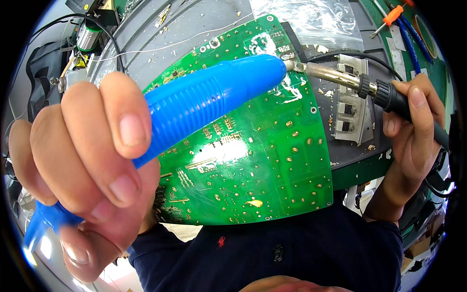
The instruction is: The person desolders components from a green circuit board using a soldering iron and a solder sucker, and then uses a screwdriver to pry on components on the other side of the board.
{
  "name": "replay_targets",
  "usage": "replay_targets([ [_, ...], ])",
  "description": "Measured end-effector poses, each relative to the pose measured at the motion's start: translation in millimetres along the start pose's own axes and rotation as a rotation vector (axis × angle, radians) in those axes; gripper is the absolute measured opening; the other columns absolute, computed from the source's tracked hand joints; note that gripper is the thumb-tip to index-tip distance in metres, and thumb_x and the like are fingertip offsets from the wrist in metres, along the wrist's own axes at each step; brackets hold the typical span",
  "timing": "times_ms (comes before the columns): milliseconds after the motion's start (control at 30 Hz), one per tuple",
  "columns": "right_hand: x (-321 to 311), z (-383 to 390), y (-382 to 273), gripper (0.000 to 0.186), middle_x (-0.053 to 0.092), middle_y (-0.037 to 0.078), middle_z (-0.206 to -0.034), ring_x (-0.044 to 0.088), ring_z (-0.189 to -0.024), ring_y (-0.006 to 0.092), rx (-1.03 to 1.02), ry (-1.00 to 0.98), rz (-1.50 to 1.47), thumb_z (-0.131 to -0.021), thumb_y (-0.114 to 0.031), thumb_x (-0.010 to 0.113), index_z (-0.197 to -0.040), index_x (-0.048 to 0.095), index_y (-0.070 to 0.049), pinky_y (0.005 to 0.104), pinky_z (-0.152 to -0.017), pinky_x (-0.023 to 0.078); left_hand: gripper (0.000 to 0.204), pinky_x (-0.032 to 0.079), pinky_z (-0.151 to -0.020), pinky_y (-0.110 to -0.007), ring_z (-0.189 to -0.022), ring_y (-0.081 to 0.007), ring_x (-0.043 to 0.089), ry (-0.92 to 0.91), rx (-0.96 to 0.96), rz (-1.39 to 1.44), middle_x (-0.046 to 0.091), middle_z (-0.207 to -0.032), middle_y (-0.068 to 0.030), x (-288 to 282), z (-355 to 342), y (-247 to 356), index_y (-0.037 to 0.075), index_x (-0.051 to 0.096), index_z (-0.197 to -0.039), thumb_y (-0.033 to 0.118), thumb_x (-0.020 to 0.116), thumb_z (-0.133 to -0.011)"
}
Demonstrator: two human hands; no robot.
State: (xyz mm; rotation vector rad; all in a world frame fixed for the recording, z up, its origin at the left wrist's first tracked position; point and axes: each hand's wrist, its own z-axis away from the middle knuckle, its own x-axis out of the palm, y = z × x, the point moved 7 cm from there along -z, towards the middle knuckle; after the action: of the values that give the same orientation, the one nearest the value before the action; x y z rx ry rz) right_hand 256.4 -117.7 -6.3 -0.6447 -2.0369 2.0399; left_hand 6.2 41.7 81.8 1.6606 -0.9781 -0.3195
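Note:
My left hand (97,151) is wrapped round a blue plastic desoldering pump (209,95), held close to the camera. The pump's nose points right and meets the tip of a soldering iron (335,75), or lies just in front of it. My right hand (416,117) grips the iron by its black handle, between thumb and fingers. Under both tools lies a large green circuit board (272,165), solder side up, with white residue near its upper right part. The pump and my left hand hide part of the board's left side.
A metal bracket (362,109) with black components lies right of the board. Behind are a clear plastic bag (316,27), thin wire, an orange-handled screwdriver (393,15) and blue-handled tools (411,46). A green-and-silver spool (88,38) stands far left. White crumbs litter the grey mat (209,24).

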Motion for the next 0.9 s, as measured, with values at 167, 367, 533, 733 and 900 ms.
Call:
replay_targets([
  [167, -0.1, 1.2, 0.8, 0.035, 0.043, 0.004, -0.069, 0.043, -0.054, 0.007, -0.003, 0.009, -0.011, -0.096, -0.017, 0.038, -0.1, 0.057, 0.012, 0.0207, -0.05, 0.035, 0.026, 0.037, -0.079, -0.027, -0.061, -0.0093, 0.049, -0.031, 0.003, -0.02, 0.049, -0.057, 0.0053, 3.7, 0.7, -2.4, 0.019, 0.038, -0.055, 0.013, 0.063, -0.061],
  [367, 0.3, -0.6, 0.8, 0.034, 0.043, 0.004, -0.072, 0.044, -0.055, 0.0075, -0.015, -0.018, -0.023, -0.096, -0.017, 0.039, -0.1, 0.058, 0.011, 0.0203, -0.05, 0.035, 0.028, 0.038, -0.078, -0.027, -0.06, -0.0092, 0.049, -0.097, 0.003, -0.074, 0.049, -0.056, 0.0057, 6.8, 0.3, 1.8, 0.02, 0.036, -0.053, 0.013, 0.062, -0.061],
  [533, 0.6, -0.5, 0.6, 0.032, 0.044, 0.004, -0.074, 0.045, -0.055, 0.0078, 0.01, 0.017, -0.026, -0.095, -0.016, 0.042, -0.099, 0.059, 0.01, 0.0205, -0.05, 0.036, 0.021, 0.037, -0.078, -0.028, -0.06, -0.0094, 0.049, -0.078, 0.004, -0.106, 0.049, -0.057, 0.0057, 5.9, 2.0, 5.0, 0.018, 0.042, -0.063, 0.013, 0.062, -0.062],
  [733, -0.6, 1.0, 2.7, 0.031, 0.045, 0.004, -0.075, 0.045, -0.055, 0.0078, 0.045, 0.052, -0.073, -0.094, -0.017, 0.044, -0.096, 0.06, 0.01, 0.0208, -0.05, 0.036, 0.024, 0.035, -0.083, -0.03, -0.065, -0.0107, 0.05, -0.143, 0.042, -0.078, 0.049, -0.061, 0.0044, 8.2, 0.5, 1.7, 0.015, 0.043, -0.08, 0.013, 0.061, -0.064],
  [900, 0.6, 0.4, -0.9, 0.031, 0.048, 0.004, -0.056, 0.046, -0.052, 0.0083, 0.082, 0.137, -0.096, -0.09, -0.021, 0.051, -0.088, 0.062, 0.008, 0.0207, -0.053, 0.035, 0.029, 0.034, -0.088, -0.034, -0.072, -0.0127, 0.051, -0.213, 0.043, -0.101, 0.05, -0.065, 0.0035, 9.5, 0.6, 2.6, 0.013, 0.041, -0.088, 0.015, 0.061, -0.067],
])
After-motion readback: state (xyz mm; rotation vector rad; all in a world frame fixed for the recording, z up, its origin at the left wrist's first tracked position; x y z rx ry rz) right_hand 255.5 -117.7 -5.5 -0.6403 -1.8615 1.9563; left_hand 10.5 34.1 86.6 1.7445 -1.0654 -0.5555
